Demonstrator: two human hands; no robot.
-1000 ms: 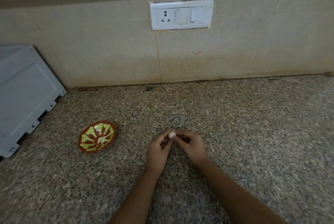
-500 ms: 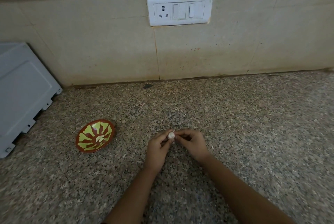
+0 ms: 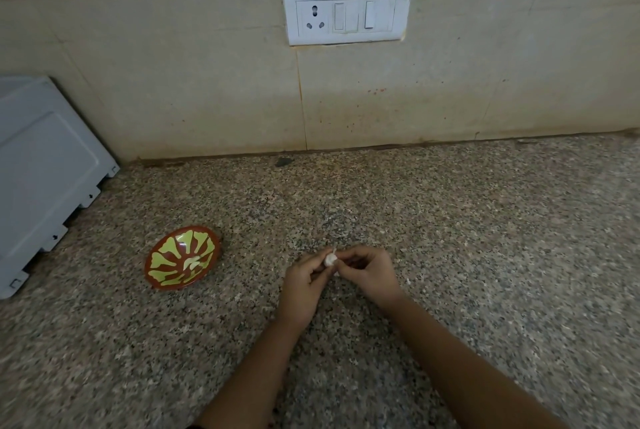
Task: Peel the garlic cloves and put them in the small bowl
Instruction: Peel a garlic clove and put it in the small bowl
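Observation:
A small white garlic clove (image 3: 330, 259) is pinched between the fingertips of both hands, just above the speckled granite counter (image 3: 485, 238). My left hand (image 3: 304, 285) holds it from the left and my right hand (image 3: 369, 272) from the right, fingers curled round it. A thin bit of skin sticks up from the clove. The small bowl (image 3: 183, 258), brown with a yellow-green flower pattern, sits on the counter to the left of my hands. A pale clove lies inside it.
A grey appliance (image 3: 45, 179) stands at the left against the tiled wall. A white socket and switch plate (image 3: 346, 14) is mounted on the wall above the counter.
Both hands have stayed together on the clove in the same spot, and the fingers shifted slightly. The bowl has not moved.

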